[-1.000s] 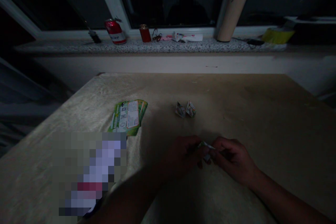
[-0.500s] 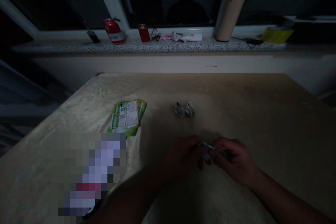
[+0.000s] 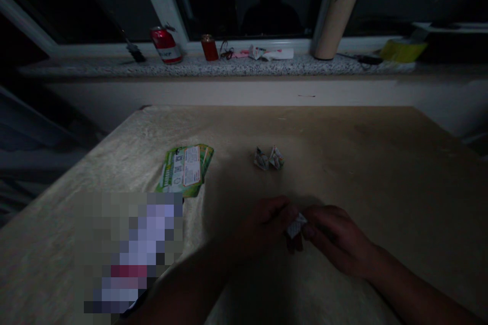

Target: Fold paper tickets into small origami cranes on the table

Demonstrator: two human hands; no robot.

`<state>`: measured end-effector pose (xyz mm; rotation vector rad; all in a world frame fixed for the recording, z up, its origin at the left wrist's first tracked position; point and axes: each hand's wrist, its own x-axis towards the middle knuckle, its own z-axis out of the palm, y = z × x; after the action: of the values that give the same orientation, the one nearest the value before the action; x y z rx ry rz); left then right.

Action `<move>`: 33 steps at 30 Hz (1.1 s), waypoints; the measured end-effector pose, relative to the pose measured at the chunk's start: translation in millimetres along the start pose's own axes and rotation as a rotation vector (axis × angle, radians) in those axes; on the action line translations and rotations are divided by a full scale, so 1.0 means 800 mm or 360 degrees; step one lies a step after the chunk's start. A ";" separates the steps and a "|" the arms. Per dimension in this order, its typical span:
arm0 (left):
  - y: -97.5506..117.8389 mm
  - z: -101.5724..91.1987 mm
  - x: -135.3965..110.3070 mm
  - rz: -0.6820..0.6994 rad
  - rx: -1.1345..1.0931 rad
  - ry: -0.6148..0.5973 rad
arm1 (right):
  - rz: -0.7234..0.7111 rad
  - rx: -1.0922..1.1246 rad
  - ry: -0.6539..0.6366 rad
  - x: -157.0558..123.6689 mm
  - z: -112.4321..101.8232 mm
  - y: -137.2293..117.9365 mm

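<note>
A small piece of folded printed paper is pinched between my two hands, above the near middle of the table. My left hand grips its left side, with some fingertips showing below it. On its right edge, the thumb and fingers of my right hand close together. Beyond my hands stand two small folded paper shapes, side by side with their points up. To the left lies a short stack of green printed leaflets. Dim light hides the finer folds.
A pixelated, blurred-out object lies at the left front of the cloth-covered table. Along the stone windowsill stand a red can, a red jar, a cardboard tube and a yellow item.
The paper in my hands has turned, so that a broader printed face now shows. My right hand has shifted slightly lower. The paper shapes and leaflets are where they were.
</note>
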<state>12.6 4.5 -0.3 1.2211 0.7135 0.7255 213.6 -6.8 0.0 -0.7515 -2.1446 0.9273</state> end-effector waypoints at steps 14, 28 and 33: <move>-0.003 -0.006 -0.008 0.0201 0.0128 0.0005 | 0.0130 -0.0155 0.0048 -0.008 0.000 0.010; 0.002 -0.002 -0.006 0.0282 -0.0023 -0.0024 | 0.0172 0.0071 0.0141 -0.007 -0.001 0.010; 0.012 0.001 -0.008 0.0279 0.0354 0.0071 | 0.0219 0.0105 0.0203 -0.005 0.002 0.012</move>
<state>8.5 0.2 10.3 1.4879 0.7452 0.8362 217.3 -4.7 -9.5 -0.9096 -1.9621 0.9890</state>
